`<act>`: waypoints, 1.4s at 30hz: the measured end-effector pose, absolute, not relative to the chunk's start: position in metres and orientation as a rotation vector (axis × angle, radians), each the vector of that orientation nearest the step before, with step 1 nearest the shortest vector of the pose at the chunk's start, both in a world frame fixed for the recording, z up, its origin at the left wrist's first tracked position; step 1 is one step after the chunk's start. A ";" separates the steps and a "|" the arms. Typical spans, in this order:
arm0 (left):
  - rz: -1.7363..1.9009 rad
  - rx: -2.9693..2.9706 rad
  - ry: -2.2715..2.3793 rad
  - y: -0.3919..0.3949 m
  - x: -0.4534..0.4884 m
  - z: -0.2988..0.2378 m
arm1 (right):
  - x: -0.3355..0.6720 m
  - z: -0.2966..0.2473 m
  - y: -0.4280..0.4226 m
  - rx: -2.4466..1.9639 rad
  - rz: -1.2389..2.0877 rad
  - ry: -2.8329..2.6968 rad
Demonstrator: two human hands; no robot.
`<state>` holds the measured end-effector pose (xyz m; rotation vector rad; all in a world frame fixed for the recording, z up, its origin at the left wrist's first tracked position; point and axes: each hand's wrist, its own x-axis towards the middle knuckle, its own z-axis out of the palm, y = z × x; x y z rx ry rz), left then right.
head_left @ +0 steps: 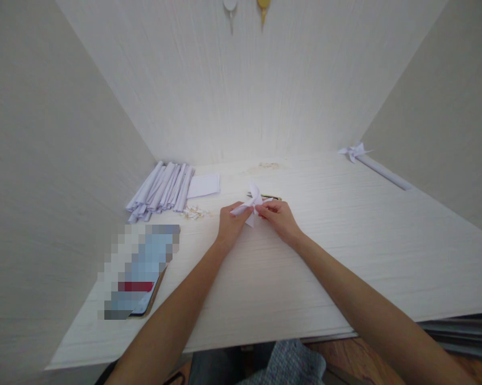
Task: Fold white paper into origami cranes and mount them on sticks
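Observation:
A white paper pinwheel is held between both hands above the middle of the table. My left hand is closed on its left blade and centre. My right hand pinches close to the pinwheel's centre with thumb and fingertips; whether a small part sits in that pinch is hidden. Just behind the paper lies a slim tool with pointed tips and a yellowish handle, partly covered by the pinwheel and fingers.
Rolled paper tubes are piled at the left, beside square paper sheets. Small whitish pieces lie in front of them. A phone, partly pixelated, rests near the left forearm. Another pinwheel on a paper stick lies along the right wall.

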<state>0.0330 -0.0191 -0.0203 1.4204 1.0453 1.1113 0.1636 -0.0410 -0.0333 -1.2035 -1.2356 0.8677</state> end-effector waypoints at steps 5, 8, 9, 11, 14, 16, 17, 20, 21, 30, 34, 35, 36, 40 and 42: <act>1.107 1.431 1.018 -0.019 0.032 -0.021 | 0.164 -0.034 -0.041 -1.190 0.876 -1.238; 1.100 1.427 1.022 -0.018 0.032 -0.021 | 0.163 -0.035 -0.040 -1.188 0.885 -1.226; 1.101 1.423 1.029 -0.018 0.032 -0.021 | 0.163 -0.035 -0.040 -1.189 0.884 -1.223; 1.105 1.408 1.040 -0.018 0.032 -0.021 | 0.163 -0.035 -0.040 -1.190 0.881 -1.228; 1.124 1.389 1.045 -0.019 0.033 -0.019 | 0.163 -0.034 -0.040 -1.189 0.853 -1.256; 1.140 1.384 1.057 -0.019 0.033 -0.018 | 0.162 -0.034 -0.040 -1.197 0.819 -1.273; 1.145 1.384 1.061 -0.020 0.034 -0.018 | 0.162 -0.034 -0.040 -1.205 0.799 -1.277; 1.148 1.402 1.067 -0.020 0.034 -0.017 | 0.162 -0.035 -0.040 -1.225 0.737 -1.283; 1.148 1.409 1.064 -0.020 0.035 -0.017 | 0.162 -0.035 -0.040 -1.231 0.713 -1.286; 1.142 1.456 1.064 -0.023 0.034 -0.014 | 0.163 -0.036 -0.040 -1.256 0.636 -1.321; 1.153 1.455 1.059 -0.023 0.035 -0.013 | 0.162 -0.033 -0.042 -1.257 0.652 -1.319; 1.164 1.435 1.057 -0.023 0.035 -0.015 | 0.161 -0.031 -0.043 -1.256 0.665 -1.298; 1.179 1.401 1.054 -0.022 0.036 -0.016 | 0.159 -0.030 -0.044 -1.250 0.686 -1.258; 1.236 1.206 1.016 -0.019 0.038 -0.023 | 0.149 -0.027 -0.049 -1.101 0.826 -0.936; 1.248 1.150 0.995 -0.019 0.039 -0.024 | 0.145 -0.026 -0.050 -1.000 0.929 -0.815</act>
